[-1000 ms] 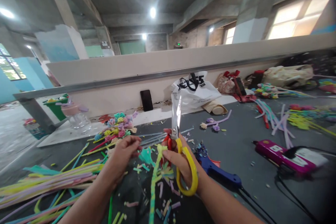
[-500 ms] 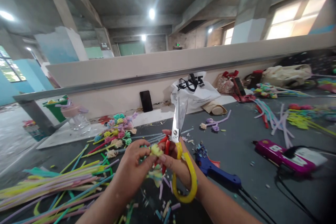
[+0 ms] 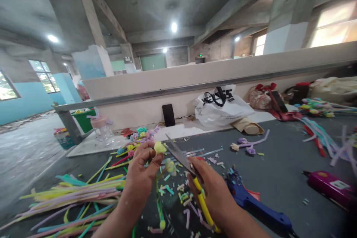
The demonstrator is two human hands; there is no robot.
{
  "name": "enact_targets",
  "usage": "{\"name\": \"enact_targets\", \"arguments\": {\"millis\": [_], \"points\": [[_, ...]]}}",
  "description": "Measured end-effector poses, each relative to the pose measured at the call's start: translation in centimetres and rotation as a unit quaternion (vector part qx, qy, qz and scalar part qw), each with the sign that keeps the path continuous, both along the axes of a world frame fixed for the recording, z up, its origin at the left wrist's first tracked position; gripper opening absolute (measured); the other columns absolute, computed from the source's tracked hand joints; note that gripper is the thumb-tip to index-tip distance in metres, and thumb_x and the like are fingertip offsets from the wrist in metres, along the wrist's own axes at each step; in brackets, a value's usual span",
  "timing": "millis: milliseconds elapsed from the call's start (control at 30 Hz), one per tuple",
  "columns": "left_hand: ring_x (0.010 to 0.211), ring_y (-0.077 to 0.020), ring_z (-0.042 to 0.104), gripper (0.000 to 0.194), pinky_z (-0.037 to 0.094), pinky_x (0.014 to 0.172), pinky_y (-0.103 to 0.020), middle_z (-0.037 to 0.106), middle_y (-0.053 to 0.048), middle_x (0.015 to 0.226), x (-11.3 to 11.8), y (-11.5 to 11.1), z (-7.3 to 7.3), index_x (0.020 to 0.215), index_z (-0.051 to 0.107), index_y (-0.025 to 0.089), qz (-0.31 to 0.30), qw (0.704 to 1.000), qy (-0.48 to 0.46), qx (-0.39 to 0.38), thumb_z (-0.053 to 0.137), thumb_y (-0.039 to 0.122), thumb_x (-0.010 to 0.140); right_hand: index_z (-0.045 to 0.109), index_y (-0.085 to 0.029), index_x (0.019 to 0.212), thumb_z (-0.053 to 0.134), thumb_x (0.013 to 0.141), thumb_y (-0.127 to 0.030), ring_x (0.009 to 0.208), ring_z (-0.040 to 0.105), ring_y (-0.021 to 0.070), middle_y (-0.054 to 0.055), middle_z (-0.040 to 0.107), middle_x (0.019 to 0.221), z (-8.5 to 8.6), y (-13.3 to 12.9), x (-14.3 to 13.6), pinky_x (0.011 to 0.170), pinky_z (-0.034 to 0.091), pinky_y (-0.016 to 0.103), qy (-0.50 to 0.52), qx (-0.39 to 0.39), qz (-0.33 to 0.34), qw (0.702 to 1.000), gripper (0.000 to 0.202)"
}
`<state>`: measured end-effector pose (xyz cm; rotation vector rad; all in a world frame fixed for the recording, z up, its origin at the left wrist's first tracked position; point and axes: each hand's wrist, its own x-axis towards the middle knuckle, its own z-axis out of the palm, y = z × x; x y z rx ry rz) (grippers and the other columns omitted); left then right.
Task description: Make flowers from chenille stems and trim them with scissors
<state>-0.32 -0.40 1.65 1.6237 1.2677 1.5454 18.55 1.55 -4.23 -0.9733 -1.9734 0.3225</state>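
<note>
My left hand (image 3: 143, 167) is closed on a yellow fuzzy flower (image 3: 160, 147), pinched between thumb and fingers. A paler yellow-green flower (image 3: 170, 167) and a green-and-yellow fuzzy stem (image 3: 159, 204) hang just below. My right hand (image 3: 209, 182) is wrapped round yellow-handled scissors (image 3: 181, 156). The blades point up and left, with their tips close to the yellow flower.
Loose fuzzy stems (image 3: 75, 200) lie at the left, finished flowers (image 3: 142, 137) behind. A blue glue gun (image 3: 259, 208) and a purple tool (image 3: 329, 186) lie right. A black phone (image 3: 168, 115) and white bag (image 3: 223, 108) stand at the back.
The view has turned left. The scissors have swung from upright to slanting left, and my right hand has moved away from my left. The red-handled tool no longer shows between my hands.
</note>
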Motion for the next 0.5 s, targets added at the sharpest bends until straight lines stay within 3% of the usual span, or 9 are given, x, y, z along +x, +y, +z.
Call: {"name": "enact_targets", "arguments": {"millis": [100, 333, 500], "points": [[0.110, -0.0233, 0.042, 0.019, 0.026, 0.097, -0.034, 0.050, -0.006, 0.109, 0.2, -0.1, -0.2, 0.061, 0.056, 0.018, 0.094, 0.991, 0.068, 0.069, 0.055, 0.030, 0.076, 0.040, -0.026, 0.121, 0.049, 0.072, -0.012, 0.088, 0.056, 0.0230, 0.008, 0.056, 0.103, 0.0, -0.4, 0.0, 0.076, 0.046, 0.037, -0.071, 0.021, -0.036, 0.997, 0.052], [0.113, -0.0232, 0.041, 0.014, 0.033, 0.093, -0.033, 0.047, -0.005, 0.117, 1.1, -0.6, -1.8, 0.075, 0.061, 0.020, 0.122, 0.983, 0.092, 0.102, 0.049, 0.026, 0.080, 0.040, -0.024, 0.120, 0.046, 0.068, -0.006, 0.083, 0.058, 0.0229, 0.009, 0.056, 0.098, -0.2, -0.8, -0.3, 0.070, 0.048, 0.035, -0.132, 0.053, -0.087, 0.986, 0.056], [0.109, -0.0217, 0.042, 0.016, 0.033, 0.091, -0.034, 0.049, -0.006, 0.108, 1.6, -0.8, -2.0, 0.068, 0.058, 0.019, 0.149, 0.975, 0.109, 0.121, 0.051, 0.026, 0.079, 0.041, -0.025, 0.120, 0.046, 0.069, -0.007, 0.081, 0.058, 0.0210, 0.008, 0.057, 0.098, -0.3, -0.9, -0.5, 0.069, 0.048, 0.032, -0.123, 0.048, -0.088, 0.987, 0.054]]}}
